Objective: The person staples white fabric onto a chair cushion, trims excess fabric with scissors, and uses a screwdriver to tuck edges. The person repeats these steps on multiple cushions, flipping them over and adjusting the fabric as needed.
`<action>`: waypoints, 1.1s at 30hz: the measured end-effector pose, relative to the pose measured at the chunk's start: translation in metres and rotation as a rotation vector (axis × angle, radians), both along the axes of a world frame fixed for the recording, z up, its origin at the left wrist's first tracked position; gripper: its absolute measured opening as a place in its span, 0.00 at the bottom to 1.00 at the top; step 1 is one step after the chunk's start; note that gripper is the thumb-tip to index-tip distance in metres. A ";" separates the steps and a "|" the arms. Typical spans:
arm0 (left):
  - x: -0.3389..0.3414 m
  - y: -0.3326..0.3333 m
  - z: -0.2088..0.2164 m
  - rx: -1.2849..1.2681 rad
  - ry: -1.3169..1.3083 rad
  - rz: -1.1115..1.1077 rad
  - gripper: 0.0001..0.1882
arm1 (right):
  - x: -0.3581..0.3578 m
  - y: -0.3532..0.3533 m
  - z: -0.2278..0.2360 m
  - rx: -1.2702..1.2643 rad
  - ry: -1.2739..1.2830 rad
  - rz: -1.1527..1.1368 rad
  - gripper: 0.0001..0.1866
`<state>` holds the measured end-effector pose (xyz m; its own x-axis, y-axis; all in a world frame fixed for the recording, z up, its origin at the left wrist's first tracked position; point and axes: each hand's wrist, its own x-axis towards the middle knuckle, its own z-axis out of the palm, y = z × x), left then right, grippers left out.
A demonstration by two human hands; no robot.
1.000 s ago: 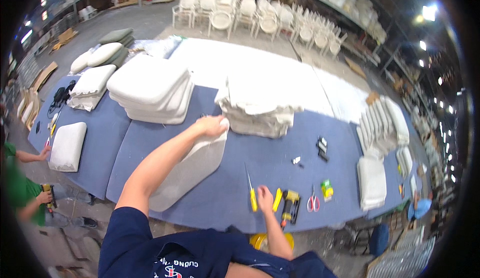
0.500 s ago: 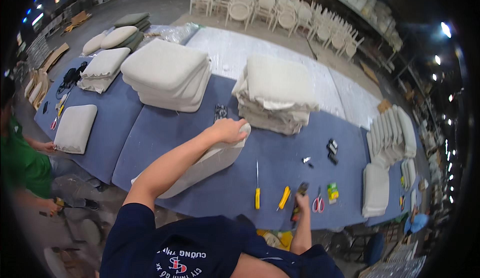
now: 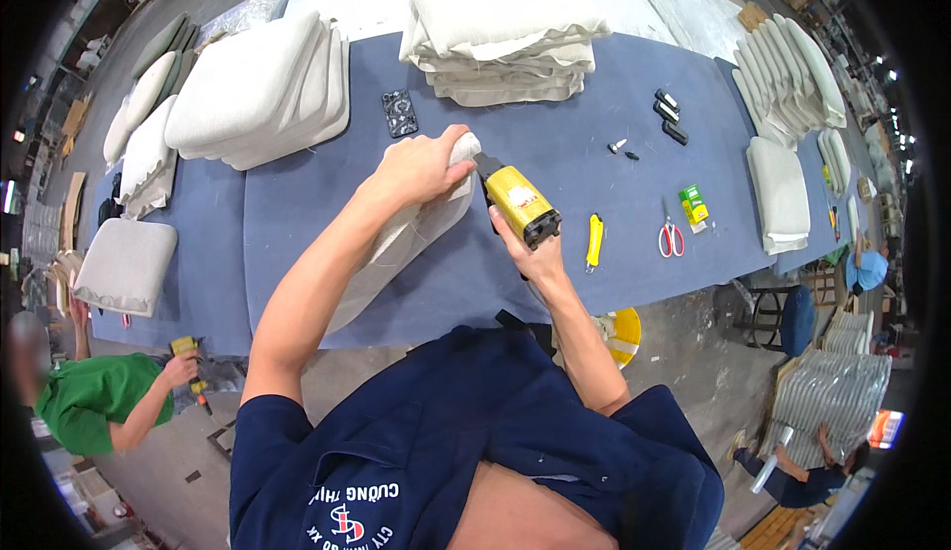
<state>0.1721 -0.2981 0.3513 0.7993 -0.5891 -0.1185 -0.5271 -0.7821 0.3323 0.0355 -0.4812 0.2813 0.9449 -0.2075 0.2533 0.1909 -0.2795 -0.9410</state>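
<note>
A light grey upholstered seat cushion (image 3: 401,253) stands tilted on its edge on the blue-covered table. My left hand (image 3: 424,165) is closed over its far upper end, with the fingers wrapped round the fabric. In my right hand (image 3: 535,258) is a yellow staple gun (image 3: 519,203) with a black end cap. Its dark nose meets or nearly meets the cushion end beside my left fingers; exact contact cannot be told. A yellow utility knife (image 3: 594,242) lies right of the gun.
On the table (image 3: 634,84) are red-handled scissors (image 3: 672,238), a green-yellow box (image 3: 693,208), small black parts (image 3: 670,117) and a patterned phone-like slab (image 3: 400,113). Cushion stacks (image 3: 248,94) and a fabric pile (image 3: 500,35) stand behind. A co-worker in green (image 3: 104,401) holds a similar tool at left.
My right hand has lifted the staple gun from the table's near edge and brought it left to the cushion's end. My left hand keeps its hold. The view has tilted down.
</note>
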 end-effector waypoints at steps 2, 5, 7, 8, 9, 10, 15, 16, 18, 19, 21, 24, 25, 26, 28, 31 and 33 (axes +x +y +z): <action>0.001 0.000 -0.004 -0.004 -0.014 -0.009 0.29 | 0.004 0.004 0.001 -0.027 -0.041 0.024 0.10; 0.000 0.001 -0.008 0.001 -0.023 -0.011 0.29 | 0.006 0.002 0.000 -0.071 -0.028 0.063 0.11; 0.002 0.001 -0.006 0.011 -0.028 -0.016 0.28 | 0.011 0.001 -0.003 -0.095 -0.074 0.079 0.12; 0.003 -0.001 -0.007 0.036 0.001 -0.022 0.32 | 0.013 -0.001 -0.005 -0.081 -0.068 0.112 0.12; 0.002 -0.001 -0.008 0.028 0.000 -0.044 0.34 | 0.016 -0.005 -0.015 -0.083 -0.071 0.141 0.12; 0.005 -0.002 -0.005 0.021 -0.016 -0.069 0.36 | 0.024 -0.008 -0.019 -0.085 -0.089 0.167 0.12; 0.006 -0.002 0.002 0.062 0.078 -0.092 0.46 | 0.022 -0.008 -0.021 -0.105 -0.105 0.146 0.10; 0.005 -0.001 0.006 0.061 0.061 -0.089 0.47 | 0.025 -0.008 -0.019 -0.132 -0.089 0.151 0.10; 0.011 -0.002 0.008 0.048 0.050 -0.108 0.47 | 0.030 -0.019 -0.017 -0.202 -0.055 0.121 0.12; 0.013 0.003 0.006 -0.037 0.062 -0.139 0.45 | 0.020 -0.021 -0.013 -0.123 -0.012 0.145 0.16; 0.009 0.010 0.003 -0.053 0.163 -0.134 0.44 | 0.007 -0.030 -0.001 0.026 0.067 0.198 0.23; 0.000 -0.003 0.007 0.005 0.343 -0.098 0.42 | -0.036 -0.070 -0.034 0.080 0.302 0.065 0.30; 0.000 -0.006 0.004 -0.028 0.376 -0.176 0.41 | -0.052 -0.084 -0.034 0.182 0.589 0.049 0.29; 0.005 -0.021 -0.002 -0.072 0.411 -0.270 0.40 | -0.063 -0.110 -0.075 0.063 0.413 -0.050 0.29; 0.011 -0.042 -0.027 -0.249 0.574 -0.457 0.34 | -0.076 -0.139 -0.101 -0.377 0.674 -0.227 0.32; 0.012 -0.083 -0.079 -0.539 0.949 -0.634 0.20 | -0.093 -0.204 -0.196 -0.537 0.606 -0.440 0.38; 0.003 -0.101 -0.102 -0.555 0.927 -0.551 0.15 | -0.097 -0.220 -0.212 -0.493 0.634 -0.558 0.36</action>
